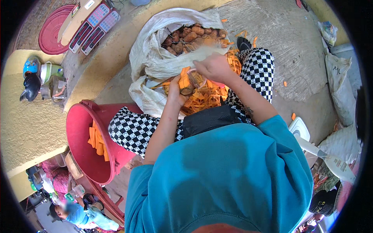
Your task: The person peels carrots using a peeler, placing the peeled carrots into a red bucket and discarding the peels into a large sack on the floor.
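teal cloth of our short-sleeved shirt (221,178) spreads widest, below the white woven-plastic sack (149,52), which gapes over brown, soil-coated, rounded roots (190,37). left of and below that sack stands our red round plastic tub (83,157), with flat orange pieces (97,143) inside. thin orange peelings (206,101) lie heaped at the sack's near edge. over that heap, just below the sack's mouth, our bare left hand (177,94) has its fingers closed round a partly peeled orange root (184,80). our bare right hand (213,68) is beside it, fingers curled and blurred; whether they pinch a tool, we cannot tell. we judge that a peeling stroke is in hand, as brown skin seems to show at the root's lower end. the next move, we reckon, calls for a firm left hold, unpeeled skin turned upward, and left fingertips clear of the stroke.
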Tool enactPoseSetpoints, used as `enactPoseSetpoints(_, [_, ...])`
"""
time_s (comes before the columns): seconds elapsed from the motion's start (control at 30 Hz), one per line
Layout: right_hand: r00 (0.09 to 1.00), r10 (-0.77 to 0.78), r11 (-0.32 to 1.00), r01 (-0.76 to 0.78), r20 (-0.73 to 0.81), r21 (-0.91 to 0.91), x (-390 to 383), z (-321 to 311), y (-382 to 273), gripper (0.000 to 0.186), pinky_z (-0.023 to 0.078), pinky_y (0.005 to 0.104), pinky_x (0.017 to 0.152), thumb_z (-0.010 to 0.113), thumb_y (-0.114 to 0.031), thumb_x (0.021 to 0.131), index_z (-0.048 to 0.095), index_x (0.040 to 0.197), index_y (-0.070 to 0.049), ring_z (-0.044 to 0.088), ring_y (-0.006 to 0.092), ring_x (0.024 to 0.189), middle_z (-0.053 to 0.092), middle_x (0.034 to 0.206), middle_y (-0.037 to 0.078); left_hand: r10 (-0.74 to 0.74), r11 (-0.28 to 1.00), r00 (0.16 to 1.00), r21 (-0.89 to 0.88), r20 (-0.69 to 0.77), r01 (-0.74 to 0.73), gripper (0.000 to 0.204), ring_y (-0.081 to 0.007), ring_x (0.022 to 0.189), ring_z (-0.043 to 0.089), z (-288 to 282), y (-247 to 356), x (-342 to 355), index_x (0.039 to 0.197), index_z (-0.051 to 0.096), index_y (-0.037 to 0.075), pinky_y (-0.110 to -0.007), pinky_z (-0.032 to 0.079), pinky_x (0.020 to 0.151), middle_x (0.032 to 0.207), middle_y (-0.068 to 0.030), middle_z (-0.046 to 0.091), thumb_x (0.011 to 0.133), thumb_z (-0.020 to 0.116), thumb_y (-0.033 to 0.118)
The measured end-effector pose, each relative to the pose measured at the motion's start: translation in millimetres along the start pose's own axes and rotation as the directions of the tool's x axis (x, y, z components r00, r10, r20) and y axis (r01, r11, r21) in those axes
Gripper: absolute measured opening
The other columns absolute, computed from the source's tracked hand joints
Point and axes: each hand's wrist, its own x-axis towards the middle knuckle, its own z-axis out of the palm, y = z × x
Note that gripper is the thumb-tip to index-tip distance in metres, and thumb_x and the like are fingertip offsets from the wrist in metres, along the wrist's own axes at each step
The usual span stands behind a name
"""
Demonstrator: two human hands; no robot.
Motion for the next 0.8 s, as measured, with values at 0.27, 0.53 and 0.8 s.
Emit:
enactPoseSetpoints(0.27, [0.982,-0.189,0.982,0.189,0.0,-0.001,9,0,-23,0.043,0.039,0.0366,0.052,0.057,-0.035,0.081,0.059,0.046,-0.011,0.048,0.0273,0.042,0.052,0.044,0.007,0.005,0.998,0.993,0.061,0.119,-0.012,0.035,-0.0254,0.091,0.061,-10,0,1,0.112,0.053,0.003,-0.043,0.052,0.081,0.103,-0.0133,0.06,0.094,0.036,0.028])
enactPoseSetpoints(0.53, [0.97,-0.241,0.971,0.241,-0.032,-0.01,11,8,-17,0.04,0.039,0.0368,0.049,0.058,-0.031,0.078,0.057,0.044,-0.012,0.046,0.0285,0.04,0.051,0.044,0.007,-0.007,1.0,0.999,0.013,0.042,0.006,0.033,-0.0243,0.087,0.062,0,-4,-14,0.108,0.052,0.0,-0.041,0.054,0.077,0.097,-0.0132,0.06,0.094,0.038,0.026])
enactPoseSetpoints(0.8, [0.989,-0.144,0.971,0.148,-0.033,0.191,16,10,3,0.036,0.041,0.0399,0.047,0.056,-0.029,0.08,0.06,0.048,-0.012,0.051,0.0303,0.045,0.053,0.047,0.009,0.069,0.987,0.984,0.135,0.163,-0.092,0.038,-0.0242,0.073,0.064,23,2,-53,0.113,0.048,-0.002,-0.035,0.055,0.059,0.091,-0.0138,0.062,0.094,0.042,0.031])
